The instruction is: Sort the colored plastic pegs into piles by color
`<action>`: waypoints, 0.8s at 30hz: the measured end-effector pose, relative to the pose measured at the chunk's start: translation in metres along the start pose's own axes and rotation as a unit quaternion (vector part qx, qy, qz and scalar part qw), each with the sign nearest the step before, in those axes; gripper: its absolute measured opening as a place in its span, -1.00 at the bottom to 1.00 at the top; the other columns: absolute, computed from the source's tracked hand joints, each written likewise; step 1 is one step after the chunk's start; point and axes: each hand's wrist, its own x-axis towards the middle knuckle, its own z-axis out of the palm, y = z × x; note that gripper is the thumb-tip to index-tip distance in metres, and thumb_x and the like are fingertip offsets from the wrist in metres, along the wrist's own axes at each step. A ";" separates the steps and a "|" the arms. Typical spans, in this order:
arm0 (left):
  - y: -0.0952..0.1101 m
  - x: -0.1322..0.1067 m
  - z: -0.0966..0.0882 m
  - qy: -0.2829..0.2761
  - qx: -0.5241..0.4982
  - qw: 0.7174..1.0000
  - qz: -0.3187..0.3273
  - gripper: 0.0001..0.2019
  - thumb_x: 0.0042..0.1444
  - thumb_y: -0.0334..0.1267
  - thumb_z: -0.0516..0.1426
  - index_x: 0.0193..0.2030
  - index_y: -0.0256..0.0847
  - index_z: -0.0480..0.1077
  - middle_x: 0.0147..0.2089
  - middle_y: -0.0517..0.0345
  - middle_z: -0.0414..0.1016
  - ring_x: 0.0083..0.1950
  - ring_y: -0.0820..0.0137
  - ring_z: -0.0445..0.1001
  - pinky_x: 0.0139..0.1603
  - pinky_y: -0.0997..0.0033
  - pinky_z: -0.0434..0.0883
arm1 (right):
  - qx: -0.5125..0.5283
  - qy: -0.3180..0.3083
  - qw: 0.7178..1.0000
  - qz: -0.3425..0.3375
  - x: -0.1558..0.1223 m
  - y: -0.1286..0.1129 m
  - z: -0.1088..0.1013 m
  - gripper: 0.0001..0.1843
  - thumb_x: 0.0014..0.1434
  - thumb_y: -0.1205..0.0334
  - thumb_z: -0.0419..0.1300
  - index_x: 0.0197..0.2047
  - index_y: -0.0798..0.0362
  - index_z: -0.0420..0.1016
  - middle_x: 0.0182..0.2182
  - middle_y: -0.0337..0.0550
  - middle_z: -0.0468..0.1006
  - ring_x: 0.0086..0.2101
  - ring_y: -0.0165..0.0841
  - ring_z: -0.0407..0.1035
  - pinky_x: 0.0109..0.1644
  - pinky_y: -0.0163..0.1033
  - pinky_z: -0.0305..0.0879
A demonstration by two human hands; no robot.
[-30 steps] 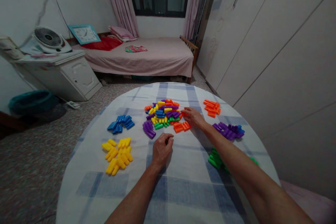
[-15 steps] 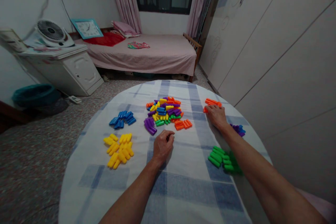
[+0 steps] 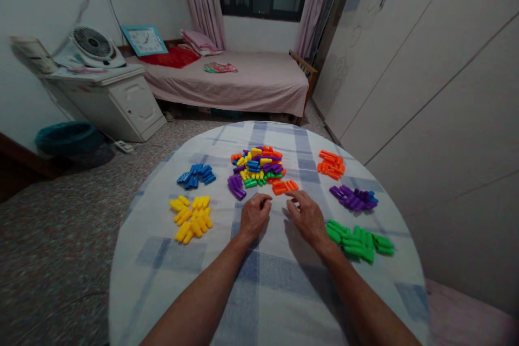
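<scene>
My left hand (image 3: 255, 216) rests on the checked tablecloth (image 3: 170, 259) with its fingers curled, and nothing shows in them. My right hand (image 3: 308, 219) lies beside it, fingers loose and empty, just below a small row of orange plastic pegs (image 3: 285, 187). A mixed heap of coloured pegs (image 3: 256, 166) sits above both hands, with purple pegs (image 3: 237, 187) at its lower left. Sorted groups surround it: blue pegs (image 3: 196, 175), yellow pegs (image 3: 190, 217), orange pegs (image 3: 331, 165), purple pegs (image 3: 353, 198) and green pegs (image 3: 357, 241).
The pegs lie on a round table (image 3: 267, 130) edged by floor on the left and white wardrobe doors (image 3: 421, 92) on the right. Beyond stand a pink bed (image 3: 243, 86), a white cabinet (image 3: 133, 102) bearing a fan (image 3: 92, 46), and a teal basin (image 3: 68, 138).
My right hand has moved left from the orange group to the table's middle, next to my left hand. The purple and green groups now show fully. My left hand has barely moved.
</scene>
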 end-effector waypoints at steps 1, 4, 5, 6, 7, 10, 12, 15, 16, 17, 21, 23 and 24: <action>0.000 0.000 0.000 0.001 0.000 1.000 0.003 -0.81 0.11 -0.36 0.06 -0.23 -0.23 0.51 -0.23 0.14 0.54 -0.22 0.45 0.45 -0.15 0.46 0.32 | 0.015 0.006 1.000 0.014 -0.009 -0.009 0.010 -0.69 0.23 0.25 -0.03 -0.06 0.05 0.47 -0.14 -0.09 0.50 -0.20 -0.33 0.41 -0.07 -0.23 0.33; 0.001 0.000 -0.002 0.002 0.002 1.000 0.003 -0.80 0.11 -0.36 0.06 -0.24 -0.24 0.51 -0.24 0.13 0.54 -0.23 0.45 0.45 -0.16 0.47 0.32 | 0.018 0.041 0.998 0.053 -0.026 -0.020 0.030 -0.69 0.20 0.30 -0.04 -0.13 0.09 0.50 -0.21 -0.07 0.50 -0.18 -0.29 0.39 -0.05 -0.20 0.28; 0.002 0.000 -0.002 0.002 0.003 1.000 0.001 -0.80 0.11 -0.36 0.06 -0.24 -0.24 0.52 -0.24 0.13 0.54 -0.24 0.45 0.45 -0.16 0.47 0.32 | 0.017 0.048 0.997 0.058 -0.028 -0.020 0.034 -0.69 0.20 0.31 -0.04 -0.16 0.10 0.51 -0.23 -0.06 0.50 -0.18 -0.28 0.39 -0.04 -0.19 0.27; 0.003 0.000 -0.002 0.000 0.005 1.000 -0.002 -0.80 0.11 -0.36 0.06 -0.24 -0.24 0.52 -0.24 0.12 0.55 -0.24 0.45 0.45 -0.17 0.47 0.32 | 0.020 0.051 0.997 0.059 -0.029 -0.018 0.036 -0.70 0.20 0.32 -0.04 -0.18 0.10 0.51 -0.24 -0.07 0.50 -0.18 -0.28 0.38 -0.05 -0.20 0.26; 0.004 0.000 -0.003 0.000 0.007 1.000 -0.004 -0.80 0.11 -0.36 0.06 -0.24 -0.24 0.52 -0.24 0.12 0.55 -0.24 0.45 0.45 -0.17 0.46 0.32 | 0.027 0.052 0.996 0.060 -0.029 -0.016 0.037 -0.70 0.19 0.32 -0.04 -0.19 0.10 0.52 -0.25 -0.08 0.50 -0.19 -0.29 0.38 -0.06 -0.21 0.25; 0.004 -0.001 -0.002 0.003 0.009 1.000 0.000 -0.80 0.11 -0.36 0.06 -0.24 -0.25 0.52 -0.22 0.11 0.55 -0.22 0.44 0.46 -0.15 0.46 0.33 | 0.055 0.052 0.995 0.067 -0.027 -0.008 0.037 -0.72 0.18 0.32 -0.02 -0.22 0.08 0.53 -0.27 -0.13 0.52 -0.22 -0.32 0.39 -0.08 -0.25 0.24; 0.004 -0.001 -0.002 0.012 0.007 1.000 0.006 -0.80 0.11 -0.37 0.06 -0.24 -0.25 0.52 -0.22 0.11 0.55 -0.23 0.45 0.46 -0.15 0.47 0.33 | 0.067 0.050 0.994 0.071 -0.027 -0.005 0.036 -0.72 0.18 0.31 -0.01 -0.24 0.07 0.54 -0.27 -0.15 0.52 -0.23 -0.33 0.40 -0.09 -0.26 0.23; 0.002 -0.001 -0.001 0.025 0.007 1.000 0.012 -0.80 0.10 -0.37 0.06 -0.24 -0.25 0.52 -0.23 0.12 0.55 -0.26 0.47 0.45 -0.17 0.49 0.33 | 0.071 0.050 0.994 0.073 -0.026 -0.003 0.036 -0.72 0.17 0.31 -0.01 -0.24 0.06 0.54 -0.28 -0.15 0.52 -0.24 -0.33 0.40 -0.10 -0.26 0.23; 0.002 -0.002 -0.001 0.025 0.010 1.000 0.014 -0.80 0.10 -0.37 0.06 -0.23 -0.25 0.52 -0.24 0.13 0.55 -0.27 0.47 0.45 -0.18 0.49 0.33 | 0.071 0.050 0.993 0.073 -0.026 -0.003 0.037 -0.71 0.17 0.32 -0.01 -0.24 0.07 0.54 -0.28 -0.15 0.52 -0.24 -0.33 0.40 -0.10 -0.26 0.23; 0.002 -0.003 -0.002 0.023 0.014 1.000 0.017 -0.80 0.10 -0.37 0.06 -0.23 -0.25 0.52 -0.24 0.13 0.55 -0.28 0.47 0.44 -0.19 0.49 0.33 | 0.071 0.051 0.993 0.074 -0.026 -0.003 0.037 -0.71 0.17 0.32 -0.01 -0.23 0.07 0.54 -0.27 -0.14 0.52 -0.24 -0.33 0.40 -0.10 -0.26 0.23; 0.003 -0.005 -0.003 0.009 0.029 0.999 0.022 -0.79 0.10 -0.36 0.06 -0.23 -0.26 0.52 -0.25 0.11 0.54 -0.27 0.45 0.44 -0.18 0.47 0.33 | 0.072 0.051 0.993 0.075 -0.026 -0.002 0.038 -0.72 0.18 0.33 0.00 -0.22 0.06 0.54 -0.26 -0.15 0.53 -0.23 -0.33 0.39 -0.08 -0.26 0.23; 0.004 -0.006 -0.003 0.005 0.034 0.999 0.023 -0.79 0.10 -0.36 0.06 -0.23 -0.26 0.52 -0.23 0.10 0.54 -0.24 0.43 0.45 -0.16 0.45 0.34 | 0.074 0.049 0.993 0.075 -0.025 -0.002 0.039 -0.73 0.18 0.33 0.00 -0.23 0.05 0.54 -0.25 -0.15 0.53 -0.22 -0.34 0.39 -0.07 -0.27 0.24; 0.004 -0.007 -0.004 0.003 0.037 0.999 0.024 -0.79 0.09 -0.36 0.06 -0.22 -0.26 0.51 -0.23 0.09 0.54 -0.23 0.42 0.46 -0.14 0.44 0.34 | 0.076 0.048 0.993 0.076 -0.025 -0.001 0.039 -0.73 0.18 0.34 0.01 -0.23 0.04 0.54 -0.25 -0.16 0.53 -0.22 -0.34 0.39 -0.07 -0.27 0.24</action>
